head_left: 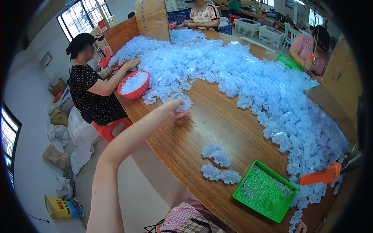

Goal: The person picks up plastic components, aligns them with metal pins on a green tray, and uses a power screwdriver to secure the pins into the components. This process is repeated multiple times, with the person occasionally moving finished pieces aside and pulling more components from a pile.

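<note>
My left hand (176,110) is stretched across the wooden table with its fingers closed round a clear plastic piece (185,102), at the near edge of a big heap of such pieces (217,62). At the lower right edge only the fingers of my right hand (300,227) show, closed against a short row of clear plastic pieces (296,217); the rest of that hand is out of view. Between my hands lie two pairs of clear pieces (217,154). Beside them sits a green tray (237,196) holding many small metal parts.
An orange-handled tool (320,174) hangs over the heap at the right. A red basket (145,86) of clear pieces stands by a co-worker in a dotted top (91,81). Two other people sit farther along the table (171,143). Bags and a yellow sack (64,207) lie at the left.
</note>
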Tool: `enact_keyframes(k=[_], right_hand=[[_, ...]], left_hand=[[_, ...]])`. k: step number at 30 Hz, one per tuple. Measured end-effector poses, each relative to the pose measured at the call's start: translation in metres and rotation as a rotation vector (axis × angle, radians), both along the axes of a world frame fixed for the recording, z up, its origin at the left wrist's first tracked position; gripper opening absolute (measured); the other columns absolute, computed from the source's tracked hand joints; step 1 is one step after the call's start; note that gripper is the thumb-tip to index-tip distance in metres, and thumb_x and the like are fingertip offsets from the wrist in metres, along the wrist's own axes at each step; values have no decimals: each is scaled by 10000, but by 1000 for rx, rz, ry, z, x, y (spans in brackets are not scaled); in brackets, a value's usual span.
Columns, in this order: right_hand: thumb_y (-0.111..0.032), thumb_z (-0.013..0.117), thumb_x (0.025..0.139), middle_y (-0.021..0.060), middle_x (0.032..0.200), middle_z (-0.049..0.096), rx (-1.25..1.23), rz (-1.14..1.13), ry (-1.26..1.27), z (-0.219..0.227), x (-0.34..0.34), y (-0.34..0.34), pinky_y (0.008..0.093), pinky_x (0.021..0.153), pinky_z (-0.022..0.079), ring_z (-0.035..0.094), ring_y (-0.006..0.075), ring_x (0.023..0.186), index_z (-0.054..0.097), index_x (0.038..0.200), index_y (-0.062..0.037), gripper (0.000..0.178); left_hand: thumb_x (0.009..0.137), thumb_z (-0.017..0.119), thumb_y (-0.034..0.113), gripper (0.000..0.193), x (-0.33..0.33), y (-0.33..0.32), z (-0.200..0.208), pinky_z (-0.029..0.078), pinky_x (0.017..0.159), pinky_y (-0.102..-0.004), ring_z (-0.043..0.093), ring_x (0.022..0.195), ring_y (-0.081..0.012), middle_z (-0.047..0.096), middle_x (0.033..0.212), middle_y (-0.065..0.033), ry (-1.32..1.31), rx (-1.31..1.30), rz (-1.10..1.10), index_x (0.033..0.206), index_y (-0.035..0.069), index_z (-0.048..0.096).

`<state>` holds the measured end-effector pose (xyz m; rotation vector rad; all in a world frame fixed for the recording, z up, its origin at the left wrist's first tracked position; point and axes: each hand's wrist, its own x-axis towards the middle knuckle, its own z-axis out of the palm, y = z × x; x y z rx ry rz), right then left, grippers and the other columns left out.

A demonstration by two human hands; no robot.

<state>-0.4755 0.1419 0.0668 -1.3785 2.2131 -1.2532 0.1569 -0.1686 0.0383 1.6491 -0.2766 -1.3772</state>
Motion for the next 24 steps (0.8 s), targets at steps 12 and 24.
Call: enact_keyframes(k=[12, 24], right_hand=[[-52, 599, 945, 53, 969, 642, 65, -3, 7, 13, 0, 7, 244, 804, 476, 578, 111, 882, 651, 1047, 37, 145], [-297, 739, 811, 146, 1268, 562, 255, -181, 443, -32, -39, 21, 427, 1008, 356, 461, 336, 1183, 529, 1316, -92, 584]], left_hand=[[961, 544, 376, 445, -35, -23, 81, 535, 792, -281, 618, 938, -162, 609, 1165, -94, -269, -487, -289, 1265, 53, 522], [950, 561, 108, 78, -244, 220, 182, 536, 739, -302, 666, 735, -199, 679, 854, -77, 1136, -814, -897, 1010, 67, 534]])
